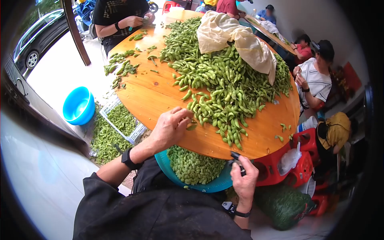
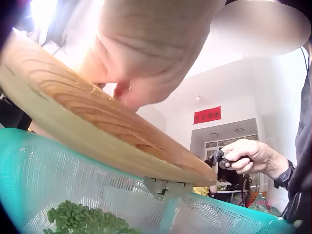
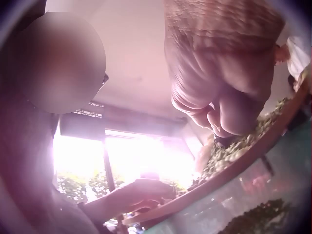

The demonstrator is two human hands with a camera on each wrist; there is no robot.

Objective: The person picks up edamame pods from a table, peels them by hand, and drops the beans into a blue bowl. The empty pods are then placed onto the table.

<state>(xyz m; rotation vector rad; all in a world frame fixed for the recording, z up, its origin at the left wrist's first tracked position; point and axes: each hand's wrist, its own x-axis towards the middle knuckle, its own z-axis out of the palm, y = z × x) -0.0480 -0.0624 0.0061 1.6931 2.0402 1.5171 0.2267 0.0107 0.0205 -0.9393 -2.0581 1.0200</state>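
Note:
Over the near edge of the round wooden table (image 1: 148,98), my left hand (image 1: 170,126) has its fingers curled and pinches a green soybean pod (image 1: 192,127). A large heap of soybean pods (image 1: 224,88) covers much of the tabletop, partly under a cream cloth (image 1: 216,32). At the table's right front edge my right hand (image 1: 245,180) grips a small black tool (image 1: 236,156); its working end is hard to make out. Below the edge, between both hands, a teal mesh basket (image 2: 146,195) holds shelled green beans (image 1: 196,166).
Left on the floor are a blue basin (image 1: 79,106) and a white crate (image 1: 134,136) among spread pods. Red stools (image 1: 276,164) and a green net bag (image 1: 282,206) stand at the right. Another person (image 1: 120,22) works across the table; others sit at the right.

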